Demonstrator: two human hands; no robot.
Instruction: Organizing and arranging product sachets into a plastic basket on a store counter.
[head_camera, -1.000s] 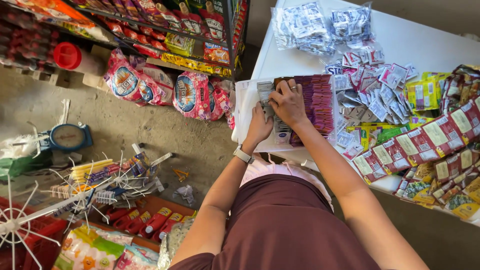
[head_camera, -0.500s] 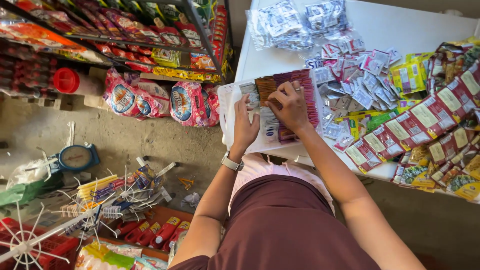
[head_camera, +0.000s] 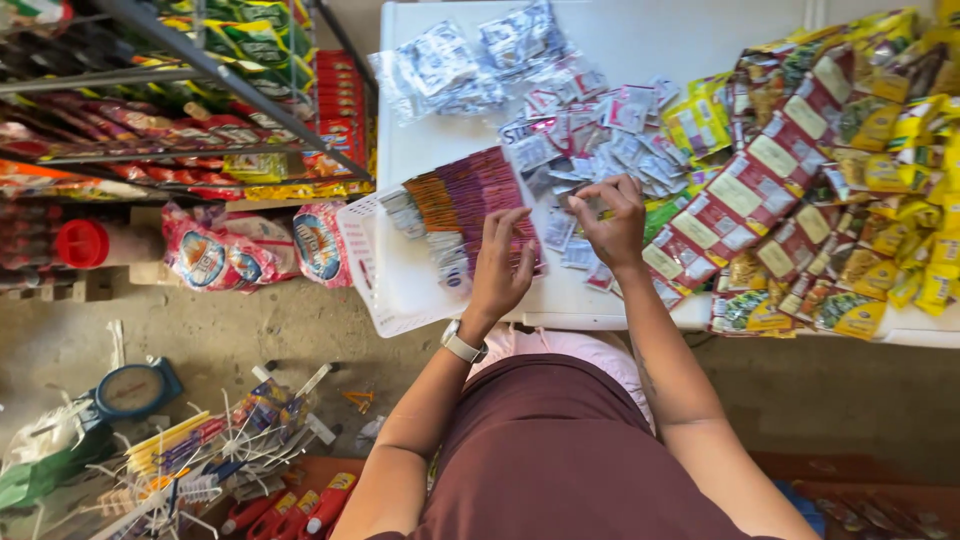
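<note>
1. nearest the camera is the person's own body in a maroon top, with both forearms reaching away toward a white table (head_camera: 640, 40).

2. the left hand (head_camera: 500, 265), a watch (head_camera: 462, 345) on its wrist, lies palm down with fingers spread and lightly curled on a row of purple and orange sachets (head_camera: 470, 195). it presses on the near end of the row and does not close round anything.

3. that row stands packed on edge in a white plastic basket (head_camera: 365, 275), which sits at the table's left edge. the row's long axis runs from the left hand up and away to the left, so most of it lies beyond the fingertips, farther from the body.

4. the right hand (head_camera: 610, 220) is just to the right of the row, clear of it, with fingers pinched together over something small; it looks like a sachet, but what it grips i cannot tell for certain.

5. the left hand is the nearer one to the row, touching it; the right hand hovers between the row and a loose heap of white and silver sachets (head_camera: 610, 130).

6. farther right, strips of red-and-white packets (head_camera: 760, 190) lie across the table, with yellow and green packets (head_camera: 900, 150) beyond them.

7. at the table's far side lie clear bags of small sachets (head_camera: 450, 70).

8. to the left, off the table, are shelves of packaged goods (head_camera: 200, 110), printed sacks (head_camera: 260, 250) on the concrete floor, and a blue weighing scale (head_camera: 135, 390).
</note>
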